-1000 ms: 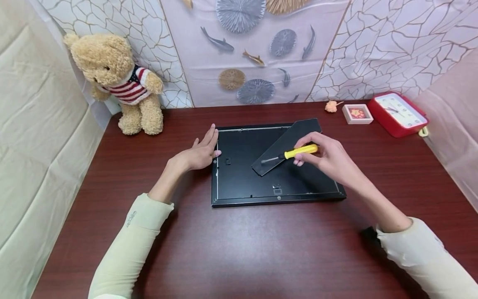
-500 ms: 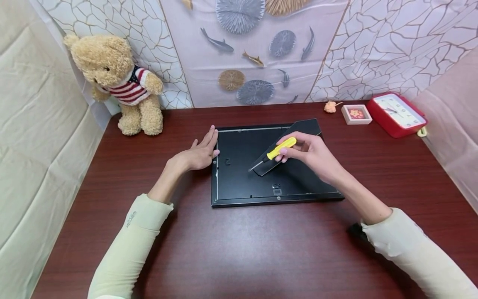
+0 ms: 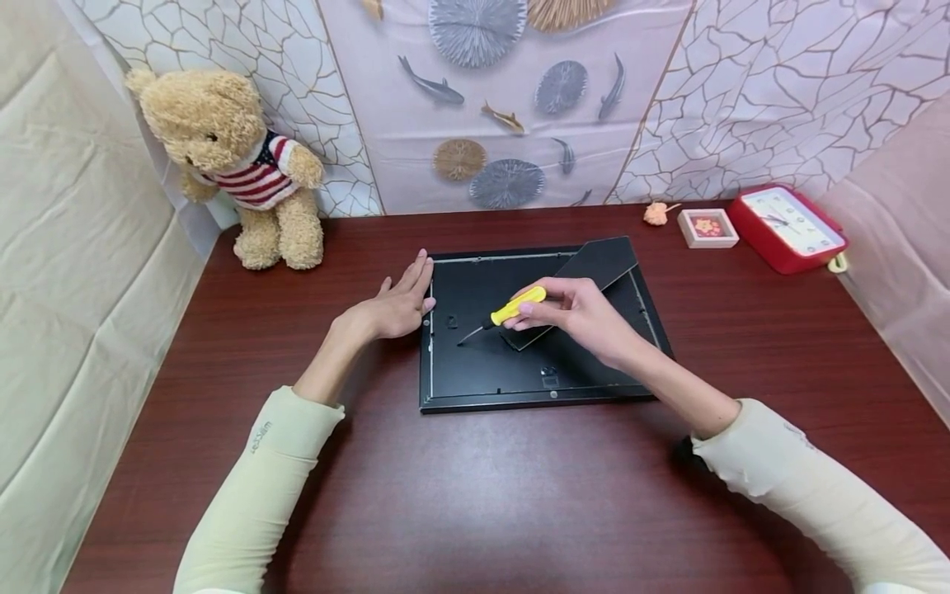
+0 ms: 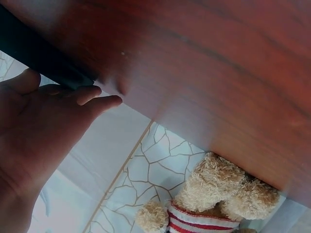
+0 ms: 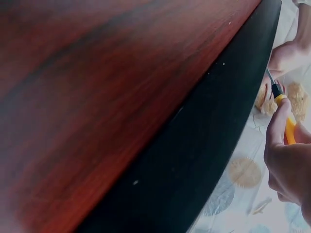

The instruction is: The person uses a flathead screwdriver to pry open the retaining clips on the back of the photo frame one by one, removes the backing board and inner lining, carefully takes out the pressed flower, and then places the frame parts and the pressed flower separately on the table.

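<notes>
Screwdriver (image 3: 518, 305) has shifted left, tip (image 3: 463, 341) between the hands (image 3: 399, 309) (image 3: 577, 313).

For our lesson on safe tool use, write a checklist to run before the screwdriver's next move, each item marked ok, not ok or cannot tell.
1. Yellow screwdriver gripped in the right hand: ok.
2. Left hand at the frame's left edge, apart from the tool's tip: ok.
3. Frame lying on the table, back up: ok.
4. Black flap out from under the right hand: not ok, the hand is over its lower part.
5. Tip touching the back panel: cannot tell.
</notes>
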A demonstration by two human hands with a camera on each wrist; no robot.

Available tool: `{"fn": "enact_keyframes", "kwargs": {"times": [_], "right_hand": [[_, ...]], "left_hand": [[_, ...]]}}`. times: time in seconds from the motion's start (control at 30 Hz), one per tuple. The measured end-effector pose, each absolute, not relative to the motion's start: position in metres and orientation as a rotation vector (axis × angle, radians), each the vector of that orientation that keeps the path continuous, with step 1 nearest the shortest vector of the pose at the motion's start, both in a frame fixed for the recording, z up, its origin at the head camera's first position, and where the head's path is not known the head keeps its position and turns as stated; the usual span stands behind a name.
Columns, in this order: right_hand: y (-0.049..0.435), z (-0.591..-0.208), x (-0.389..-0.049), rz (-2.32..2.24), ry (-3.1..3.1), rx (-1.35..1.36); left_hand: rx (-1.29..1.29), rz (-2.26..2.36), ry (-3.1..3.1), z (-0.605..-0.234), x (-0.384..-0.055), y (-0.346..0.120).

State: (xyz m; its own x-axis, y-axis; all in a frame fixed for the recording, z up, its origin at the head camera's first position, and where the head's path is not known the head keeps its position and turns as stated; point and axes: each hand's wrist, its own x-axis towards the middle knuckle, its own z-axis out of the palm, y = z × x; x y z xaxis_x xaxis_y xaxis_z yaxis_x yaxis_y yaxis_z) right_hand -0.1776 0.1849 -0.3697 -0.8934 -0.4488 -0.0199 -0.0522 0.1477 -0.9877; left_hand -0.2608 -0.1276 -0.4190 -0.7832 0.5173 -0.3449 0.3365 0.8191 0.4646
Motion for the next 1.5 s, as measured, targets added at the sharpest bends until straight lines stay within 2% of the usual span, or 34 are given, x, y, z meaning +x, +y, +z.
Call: {"fn": "enact_keyframes", "kwargs": {"times": [0.47, 1.0, 1.5], "right_hand": [[0.173, -0.367, -0.18, -1.773, 2.108, -0.461], [0.165, -0.375, -0.184, -1.784, 2.028, -0.478], [0.165, -0.381, -0.192, -1.87, 1.839, -0.319]], "left_hand": [[0.693, 0.425, 2.591, -0.401, -0.247, -0.121], [0.664, 0.475, 2.575, -0.408, -0.251, -0.122], [0.702, 0.463, 2.599, -0.403, -0.246, -0.127]]}}
